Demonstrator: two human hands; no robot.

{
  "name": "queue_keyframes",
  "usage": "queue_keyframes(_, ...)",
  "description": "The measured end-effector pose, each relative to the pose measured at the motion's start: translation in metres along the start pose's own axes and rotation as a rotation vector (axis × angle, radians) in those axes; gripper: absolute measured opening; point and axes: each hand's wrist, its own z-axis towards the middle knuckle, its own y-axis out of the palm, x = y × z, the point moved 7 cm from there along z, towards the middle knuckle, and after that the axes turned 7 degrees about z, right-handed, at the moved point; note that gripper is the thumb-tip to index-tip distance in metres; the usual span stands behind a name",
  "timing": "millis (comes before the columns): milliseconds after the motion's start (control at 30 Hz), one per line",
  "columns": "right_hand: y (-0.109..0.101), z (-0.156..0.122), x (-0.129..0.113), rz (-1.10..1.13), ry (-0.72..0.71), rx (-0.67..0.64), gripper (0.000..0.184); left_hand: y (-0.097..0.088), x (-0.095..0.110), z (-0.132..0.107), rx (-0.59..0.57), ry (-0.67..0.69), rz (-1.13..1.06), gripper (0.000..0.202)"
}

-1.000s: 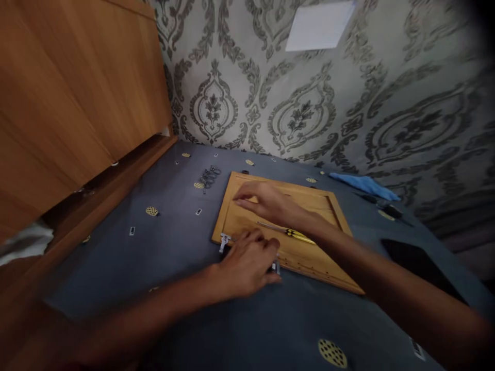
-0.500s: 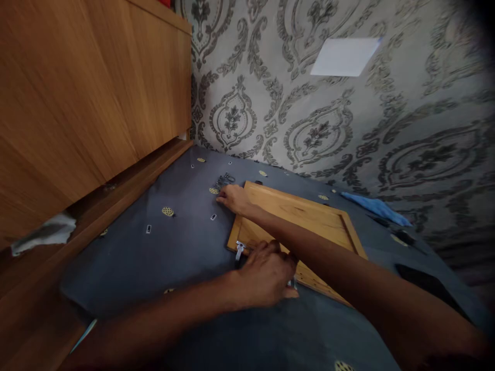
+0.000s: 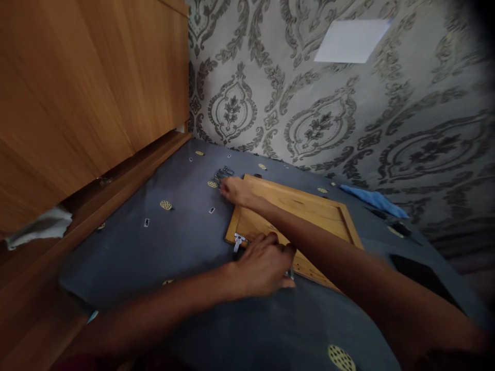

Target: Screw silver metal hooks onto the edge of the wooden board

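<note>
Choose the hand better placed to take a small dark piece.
Probably the right hand: it is near the small dark pieces, while the left hand is at the near edge of the board.

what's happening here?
A person is working on a framed wooden panel lying on a dark patterned surface. Their left hand is curled over the panel's near edge, a metal fitting showing beside it. Their right hand is at a cluster of small dark parts by the far-left corner; whether it holds one isn't clear.
</note>
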Motion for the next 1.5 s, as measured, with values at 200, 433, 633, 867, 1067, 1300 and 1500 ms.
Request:
queue_keyframes(200,-0.055,-0.057,0.048,0.378,0.035,0.160,0.005,-0.004,0.002,-0.002,-0.039,-0.033,-0.017,0.035)
queue_keyframes(433,-0.079,-0.185,0.109,0.967,0.083,0.362,0.030,0.002,0.001,-0.001,-0.030,-0.043,-0.009,0.030)
queue_keyframes(633,-0.040,-0.236,0.119,0.936,0.134,0.315,0.030,0.009,-0.001,-0.001,-0.035,-0.084,-0.003,0.040)
queue_keyframes(867,-0.014,-0.244,0.106,0.803,0.086,0.238,0.021,0.010,-0.002,-0.001,-0.008,-0.089,-0.004,0.037)
queue_keyframes(1067,-0.008,-0.240,0.103,0.858,0.048,0.204,0.015,0.008,0.000,0.001,-0.048,-0.081,0.003,0.036)
queue_keyframes(1300,-0.005,-0.235,0.102,0.857,0.079,0.111,0.009,0.009,0.001,0.001,-0.064,-0.085,-0.011,0.037)
queue_keyframes(1500,-0.008,-0.233,0.100,0.802,0.084,0.101,0.012,0.008,0.001,0.001,-0.032,-0.084,-0.020,0.041)
